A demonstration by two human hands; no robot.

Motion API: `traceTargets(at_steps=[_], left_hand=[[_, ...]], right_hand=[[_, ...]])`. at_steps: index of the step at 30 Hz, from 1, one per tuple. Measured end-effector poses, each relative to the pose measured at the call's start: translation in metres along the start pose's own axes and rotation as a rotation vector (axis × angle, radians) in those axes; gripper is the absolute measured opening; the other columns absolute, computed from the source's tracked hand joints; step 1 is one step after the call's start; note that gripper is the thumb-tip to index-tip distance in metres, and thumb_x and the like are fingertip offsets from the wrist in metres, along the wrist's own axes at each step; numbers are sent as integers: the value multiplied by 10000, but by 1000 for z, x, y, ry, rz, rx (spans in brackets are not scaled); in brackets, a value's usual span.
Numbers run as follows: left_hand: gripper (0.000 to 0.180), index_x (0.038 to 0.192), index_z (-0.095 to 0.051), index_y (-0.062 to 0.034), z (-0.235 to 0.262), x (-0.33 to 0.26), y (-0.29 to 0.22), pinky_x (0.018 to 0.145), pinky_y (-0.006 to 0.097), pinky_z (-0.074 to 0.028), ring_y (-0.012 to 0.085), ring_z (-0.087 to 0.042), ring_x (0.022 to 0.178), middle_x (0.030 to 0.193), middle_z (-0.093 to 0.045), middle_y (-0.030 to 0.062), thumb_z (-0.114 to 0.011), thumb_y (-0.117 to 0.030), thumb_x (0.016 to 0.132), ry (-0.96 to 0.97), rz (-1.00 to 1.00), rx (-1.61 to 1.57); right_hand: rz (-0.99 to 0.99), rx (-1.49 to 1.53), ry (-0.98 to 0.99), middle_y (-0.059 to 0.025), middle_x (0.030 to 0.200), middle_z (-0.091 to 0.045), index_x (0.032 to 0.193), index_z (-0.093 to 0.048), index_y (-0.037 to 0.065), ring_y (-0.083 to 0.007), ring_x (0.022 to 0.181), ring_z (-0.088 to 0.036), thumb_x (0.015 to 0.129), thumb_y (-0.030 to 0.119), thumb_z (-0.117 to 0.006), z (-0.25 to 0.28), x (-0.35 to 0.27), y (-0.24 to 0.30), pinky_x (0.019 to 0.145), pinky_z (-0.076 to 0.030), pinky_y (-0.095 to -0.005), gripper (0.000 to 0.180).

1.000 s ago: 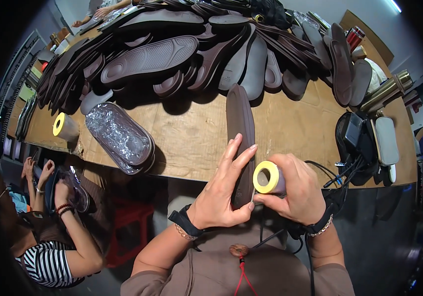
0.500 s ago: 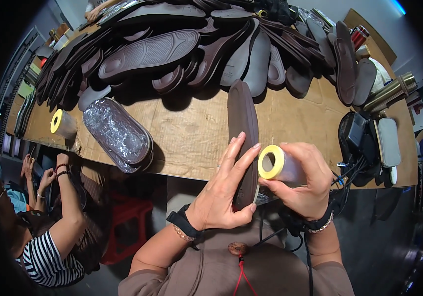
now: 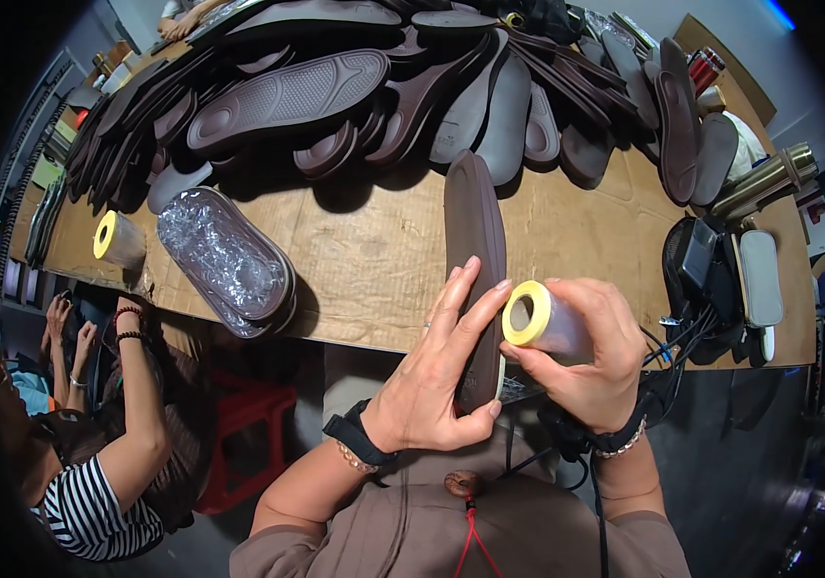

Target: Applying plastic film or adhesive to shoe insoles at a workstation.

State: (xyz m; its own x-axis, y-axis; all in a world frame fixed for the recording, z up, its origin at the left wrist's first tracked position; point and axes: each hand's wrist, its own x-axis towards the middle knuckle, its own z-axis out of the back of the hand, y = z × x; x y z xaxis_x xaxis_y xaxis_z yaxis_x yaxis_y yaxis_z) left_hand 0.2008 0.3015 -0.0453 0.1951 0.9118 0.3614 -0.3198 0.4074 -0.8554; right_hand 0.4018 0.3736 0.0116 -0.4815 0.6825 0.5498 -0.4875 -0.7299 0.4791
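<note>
The left hand [image 3: 422,380] clasps the brown insoles [image 3: 473,217] between fingers and thumb over the table's [image 3: 364,279] near edge, long axis pointing away from the body, while the nearer right hand [image 3: 597,371] grips a yellow-rimmed roll [image 3: 563,326] just right of them.

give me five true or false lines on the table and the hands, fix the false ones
1. The right grip holds a yellow-ended roll. True.
2. The left grip holds a white cup. False: it holds a dark insole.
3. A pile of insoles covers the far part of the table. True.
4. Plastic-wrapped insoles lie right of the held roll. False: the wrapped insoles lie left of it.
5. A second roll is on the table's left side. True.
</note>
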Motion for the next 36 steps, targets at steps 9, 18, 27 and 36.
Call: traceTargets(at_steps=[9, 18, 27, 36], left_hand=[[871, 1571, -389, 22, -2, 9, -13, 1263, 529, -287, 483, -296, 1563, 1587, -362, 329, -673, -173, 771, -77, 75, 37], [891, 1595, -338, 45, -5, 12, -23, 1240, 499, -331, 470, -411, 1457, 1546, -376, 299, -654, -111, 777, -149, 206, 66], [925, 1615, -311, 42, -3, 12, -22, 1240, 508, -322, 477, -394, 1461, 1545, -364, 303, -667, -156, 785, -128, 195, 80], [929, 1616, -306, 39, -4, 11, -19, 1205, 548, -364, 514, -408, 1425, 1518, -359, 304, -690, -183, 800, -128, 164, 119]], right_hand=[[-5, -46, 90, -154, 1088, -707, 1276, -666, 23, -367, 974, -692, 705, 197, -953, 4, 1, 4, 853, -560, -445, 663], [67, 8, 319, -168, 1068, -697, 1294, -650, 5, -375, 949, -681, 756, 279, -928, 21, 16, -9, 840, -544, -438, 665], [-32, -27, 13, -125, 1029, -700, 1155, -729, 49, -317, 871, -713, 649, 180, -992, 3, 17, -8, 726, -581, -398, 585], [-38, -57, 12, -118, 1028, -687, 1153, -731, 60, -320, 885, -701, 643, 177, -991, -2, 18, -7, 745, -572, -413, 584]])
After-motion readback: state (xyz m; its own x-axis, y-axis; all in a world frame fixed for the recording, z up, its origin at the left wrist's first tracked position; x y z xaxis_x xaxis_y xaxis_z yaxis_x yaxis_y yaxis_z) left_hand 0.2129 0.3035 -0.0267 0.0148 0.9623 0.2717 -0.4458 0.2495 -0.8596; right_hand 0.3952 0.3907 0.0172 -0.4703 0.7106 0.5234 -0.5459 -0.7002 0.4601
